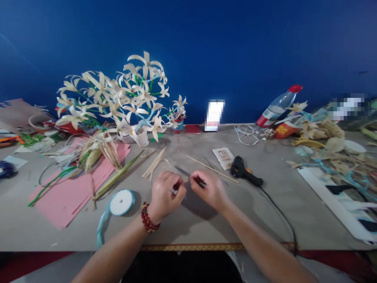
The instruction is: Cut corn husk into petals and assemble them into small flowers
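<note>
My left hand (168,193), with a red bead bracelet (149,218) at the wrist, is closed in a pinch above the middle of the table. A small pale bit shows between its fingers, too small to name. Close beside it, my right hand (209,189) is closed around a slim dark pointed metal tool (182,170), whose tip sticks out to the left; its kind is unclear. The hands are slightly apart. Pale dry strips (154,164) lie beyond my left hand. A thin stick (213,169) lies beyond my right hand.
A ribbon roll (120,202) lies at left, near pink paper (59,196) and husks (101,151). White flowers (144,92) stand behind. At right are a black glue gun (244,171) with a cord, a tilted bottle (277,107) and a white power strip (330,208).
</note>
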Motion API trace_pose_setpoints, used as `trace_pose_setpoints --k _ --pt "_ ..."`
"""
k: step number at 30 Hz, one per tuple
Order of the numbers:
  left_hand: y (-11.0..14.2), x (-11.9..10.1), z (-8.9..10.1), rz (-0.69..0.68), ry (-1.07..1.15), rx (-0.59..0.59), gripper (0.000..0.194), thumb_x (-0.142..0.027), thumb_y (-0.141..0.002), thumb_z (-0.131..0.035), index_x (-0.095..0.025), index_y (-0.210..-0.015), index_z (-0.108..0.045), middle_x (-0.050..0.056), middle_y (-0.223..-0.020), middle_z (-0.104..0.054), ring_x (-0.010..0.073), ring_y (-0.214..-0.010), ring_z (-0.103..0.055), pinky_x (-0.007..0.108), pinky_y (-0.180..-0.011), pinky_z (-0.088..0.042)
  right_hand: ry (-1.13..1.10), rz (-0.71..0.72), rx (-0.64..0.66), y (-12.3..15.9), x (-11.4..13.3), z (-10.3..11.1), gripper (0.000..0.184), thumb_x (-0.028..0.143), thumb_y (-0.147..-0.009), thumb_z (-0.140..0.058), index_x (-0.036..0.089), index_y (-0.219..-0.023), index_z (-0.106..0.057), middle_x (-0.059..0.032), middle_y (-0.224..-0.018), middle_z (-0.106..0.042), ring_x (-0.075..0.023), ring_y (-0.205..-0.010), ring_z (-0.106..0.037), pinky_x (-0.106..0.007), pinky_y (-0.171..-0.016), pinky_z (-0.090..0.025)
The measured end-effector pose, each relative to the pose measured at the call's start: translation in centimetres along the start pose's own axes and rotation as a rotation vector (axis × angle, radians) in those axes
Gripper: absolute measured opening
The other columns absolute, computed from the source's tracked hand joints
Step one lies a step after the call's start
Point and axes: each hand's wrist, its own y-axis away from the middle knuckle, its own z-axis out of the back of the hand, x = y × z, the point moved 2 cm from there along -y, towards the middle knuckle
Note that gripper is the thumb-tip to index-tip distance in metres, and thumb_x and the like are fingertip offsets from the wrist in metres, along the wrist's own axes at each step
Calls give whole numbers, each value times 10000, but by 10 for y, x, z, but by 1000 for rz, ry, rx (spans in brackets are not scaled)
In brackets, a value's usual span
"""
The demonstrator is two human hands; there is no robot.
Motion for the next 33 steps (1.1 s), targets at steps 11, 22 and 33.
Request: trace_pose_setpoints --k 11,22,33 --pt "-2 4 0 127 113 59 133 -136 -785 -502 -188 -679 -563 11 -646 -611 157 -645 -564 277 -646 -429 -32 268 33 -2 1 15 289 122 -850 -522 239 -1097 -617 -89 -1091 -660 -217 -987 -622 -352 -855 -504" --pt "-5 20 -4 393 623 96 229 -283 -887 -468 -169 -736 -598 16 -629 -604 155 -641 -584 273 -650 -476 -474 -112 76 -3 -10 9 96 295 -863 -651 209 -882 -688 -41 -819 -707 -167 -740 -651 -280 -660 -508" --pt "-4 16 -7 284 987 231 389 -266 -851 -660 -205 -1222 -561 103 -1077 -638 196 -949 -630 349 -859 -508 -1287 -659 251 2 -14 -6 240 343 -740 -798 176 -803 -637 21 -695 -652 -63 -548 -568 -174 -554 -474"
